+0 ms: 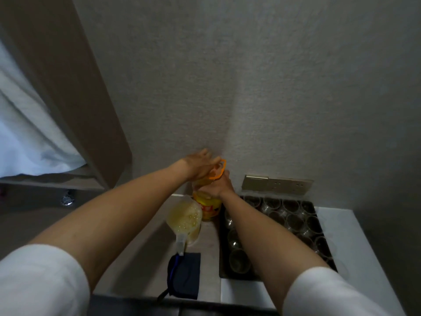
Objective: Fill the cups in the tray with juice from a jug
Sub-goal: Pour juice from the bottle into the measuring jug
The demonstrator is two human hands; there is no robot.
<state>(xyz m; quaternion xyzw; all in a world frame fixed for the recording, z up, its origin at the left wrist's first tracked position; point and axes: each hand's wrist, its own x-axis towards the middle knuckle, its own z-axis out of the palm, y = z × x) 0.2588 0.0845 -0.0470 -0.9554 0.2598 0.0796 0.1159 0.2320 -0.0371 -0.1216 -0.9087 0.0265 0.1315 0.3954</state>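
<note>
A grey textured wall filled most of the view, with a pale counter (145, 226) running along its foot; a brass-coloured socket plate (276, 184) sat on the wall at about two o'clock from the hands. At the centre, both hands met on a large yellow juice bottle (208, 207) with an orange carry handle (220, 170); the left hand (197, 164) lay over the cap end with fingers curled around the top, and the right hand (218, 187) wrapped the neck just beneath; whether the cap was on could not be told. The jug (185, 218), clear plastic and already holding pale yellow juice with bubbles on its surface, stood touching the bottle at seven o'clock from it, its handle pointing toward the person. The dark tray (323, 247), at four o'clock from the bottle, held rows of small clear cups (293, 221), seemingly still empty. A dark blue cloth or pouch (185, 275) lay near the counter edge at six o'clock. The jug would likely feel moderately heavy and slosh; its handle seemed the safest place to grip. The thin cups looked light and easily tipped, so a slow, low pour seemed wise.
</note>
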